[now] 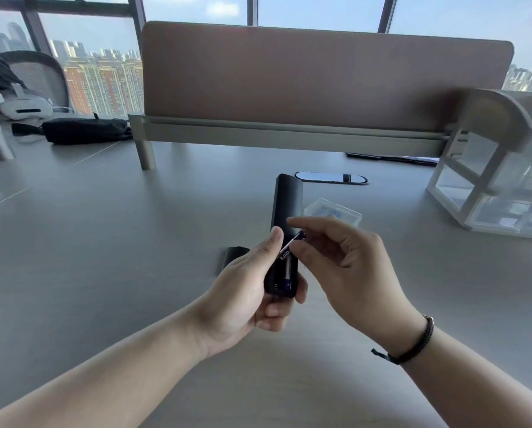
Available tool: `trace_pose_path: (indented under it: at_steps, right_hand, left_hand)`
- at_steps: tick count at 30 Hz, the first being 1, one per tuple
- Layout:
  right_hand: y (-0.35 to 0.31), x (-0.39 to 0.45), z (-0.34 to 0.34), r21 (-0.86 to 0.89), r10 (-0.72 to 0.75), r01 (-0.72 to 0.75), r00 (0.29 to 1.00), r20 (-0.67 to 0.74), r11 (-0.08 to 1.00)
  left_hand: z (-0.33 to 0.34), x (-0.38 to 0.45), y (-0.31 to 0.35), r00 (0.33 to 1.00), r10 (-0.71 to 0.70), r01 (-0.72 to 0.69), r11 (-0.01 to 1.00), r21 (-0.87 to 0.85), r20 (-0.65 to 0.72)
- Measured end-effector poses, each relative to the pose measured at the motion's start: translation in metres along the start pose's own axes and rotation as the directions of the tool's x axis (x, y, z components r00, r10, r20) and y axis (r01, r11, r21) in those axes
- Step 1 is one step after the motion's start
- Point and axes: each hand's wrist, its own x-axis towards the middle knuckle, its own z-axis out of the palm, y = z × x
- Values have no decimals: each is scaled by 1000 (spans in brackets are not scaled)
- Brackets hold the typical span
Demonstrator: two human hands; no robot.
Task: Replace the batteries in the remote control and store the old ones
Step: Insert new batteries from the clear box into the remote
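Black remote control [284, 211] is being steadied in the left hand [246, 291] while the right hand [345, 261] fingers [301, 223] are pinching 1 battery [289, 247], tilting it at the open compartment.

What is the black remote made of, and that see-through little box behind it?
The remote looks like matte black plastic: smooth, dull, with only a soft sheen. The little box on the desk looks like clear, glossy plastic: you can see through it and its edges catch the light. It could be another clear material; the picture cannot settle that.
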Motion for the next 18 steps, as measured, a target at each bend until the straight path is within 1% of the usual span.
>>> trace_pose_path:
  at_steps: [3, 10, 13, 18]
  right_hand:
    - [-3, -2, 1, 66, -14, 15, 1000, -19, 998]
    - [-3, -2, 2, 61, -41, 45, 997, -62, 997]
    - [0, -1, 2, 36, -49, 52, 996, -75, 998]
    - [2, -2, 2, -47, -20, 17, 998, -67, 999]
  left_hand:
    - [0, 1, 0, 1000, 10, -10, 1000, 6, 5]
    - [-1, 0, 1, 1000, 11, -11, 1000, 11, 6]
    - [-1, -1, 2, 1000, 5, -6, 1000, 8, 5]
    - [-2, 0, 1, 1000, -1, 1, 1000, -7, 4]
